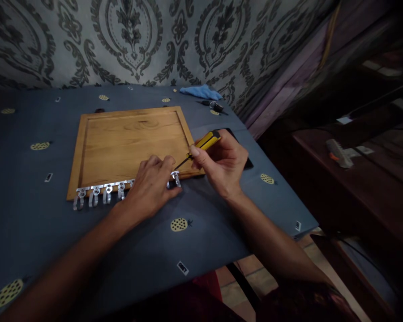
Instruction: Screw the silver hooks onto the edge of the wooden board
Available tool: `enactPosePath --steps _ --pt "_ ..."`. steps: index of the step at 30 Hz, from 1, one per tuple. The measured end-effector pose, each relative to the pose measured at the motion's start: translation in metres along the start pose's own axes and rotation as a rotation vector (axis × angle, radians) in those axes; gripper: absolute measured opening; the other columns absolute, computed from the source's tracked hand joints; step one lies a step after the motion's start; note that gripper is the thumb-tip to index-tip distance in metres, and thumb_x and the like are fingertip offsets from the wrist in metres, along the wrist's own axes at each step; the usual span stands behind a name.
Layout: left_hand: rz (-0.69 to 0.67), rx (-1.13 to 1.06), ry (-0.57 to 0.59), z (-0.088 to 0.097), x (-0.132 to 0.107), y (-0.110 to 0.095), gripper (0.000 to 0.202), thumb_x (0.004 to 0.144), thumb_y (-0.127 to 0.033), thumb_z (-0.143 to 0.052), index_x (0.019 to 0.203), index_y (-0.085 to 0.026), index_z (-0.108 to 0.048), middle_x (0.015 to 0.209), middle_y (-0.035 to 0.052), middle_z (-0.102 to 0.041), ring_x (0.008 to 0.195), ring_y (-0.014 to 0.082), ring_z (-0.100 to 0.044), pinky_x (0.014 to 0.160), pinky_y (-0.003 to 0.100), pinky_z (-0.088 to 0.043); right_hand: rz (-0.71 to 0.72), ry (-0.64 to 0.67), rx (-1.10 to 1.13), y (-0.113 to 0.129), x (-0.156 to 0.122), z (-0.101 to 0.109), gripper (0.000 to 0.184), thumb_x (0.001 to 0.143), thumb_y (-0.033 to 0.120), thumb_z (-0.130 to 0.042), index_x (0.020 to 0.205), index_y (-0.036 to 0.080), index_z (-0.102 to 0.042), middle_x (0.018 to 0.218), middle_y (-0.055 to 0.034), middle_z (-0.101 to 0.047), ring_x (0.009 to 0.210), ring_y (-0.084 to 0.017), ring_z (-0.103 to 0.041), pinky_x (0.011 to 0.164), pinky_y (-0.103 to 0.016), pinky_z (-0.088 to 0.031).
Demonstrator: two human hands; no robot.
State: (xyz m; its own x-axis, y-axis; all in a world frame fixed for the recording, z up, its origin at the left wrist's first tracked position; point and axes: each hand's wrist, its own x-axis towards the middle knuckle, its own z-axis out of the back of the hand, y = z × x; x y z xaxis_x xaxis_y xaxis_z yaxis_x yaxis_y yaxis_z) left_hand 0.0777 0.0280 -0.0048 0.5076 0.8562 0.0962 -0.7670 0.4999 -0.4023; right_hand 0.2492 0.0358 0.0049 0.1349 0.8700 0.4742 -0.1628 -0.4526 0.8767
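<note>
Your right hand pinches the screwdriver, its tip at the rail end just right of your left hand. That left hand lies bent over the hook rail; can't tell if it pinches or only presses. Rail runs along the wooden panel's near edge; panel lies mostly beyond both hands. Risk: an angled push could skid the tip into your left fingers; uneven pressure could skew the rail or slide the panel. Hidden: rail's middle under your left hand, part of the dark flat object behind your right. What the tip meets: too small.
</note>
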Motion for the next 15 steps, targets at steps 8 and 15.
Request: enactPosePath --steps 8,15 --pt "0.005 -0.004 0.008 0.000 0.000 0.000 0.038 0.081 -0.029 -0.078 0.106 -0.022 -0.050 0.104 0.0059 -0.068 0.104 0.0292 -0.056 0.088 0.042 -0.044 0.021 0.023 -0.014 0.002 0.002 0.001 0.039 0.076 0.050 -0.083 0.072 0.023 -0.055 0.063 0.0067 -0.053 0.046 -0.008 -0.054 0.041 -0.024 -0.045" --pt "-0.003 0.005 0.020 0.001 0.000 -0.001 0.039 0.081 -0.029 -0.077 0.107 -0.021 -0.049 0.105 0.0064 -0.069 0.106 0.0303 -0.056 0.089 0.043 -0.045 0.003 0.071 -0.038 -0.006 0.000 0.000 0.039 0.077 0.053 -0.081 0.074 0.024 -0.055 0.063 0.0057 -0.053 0.049 -0.010 -0.053 0.044 -0.026 -0.047"
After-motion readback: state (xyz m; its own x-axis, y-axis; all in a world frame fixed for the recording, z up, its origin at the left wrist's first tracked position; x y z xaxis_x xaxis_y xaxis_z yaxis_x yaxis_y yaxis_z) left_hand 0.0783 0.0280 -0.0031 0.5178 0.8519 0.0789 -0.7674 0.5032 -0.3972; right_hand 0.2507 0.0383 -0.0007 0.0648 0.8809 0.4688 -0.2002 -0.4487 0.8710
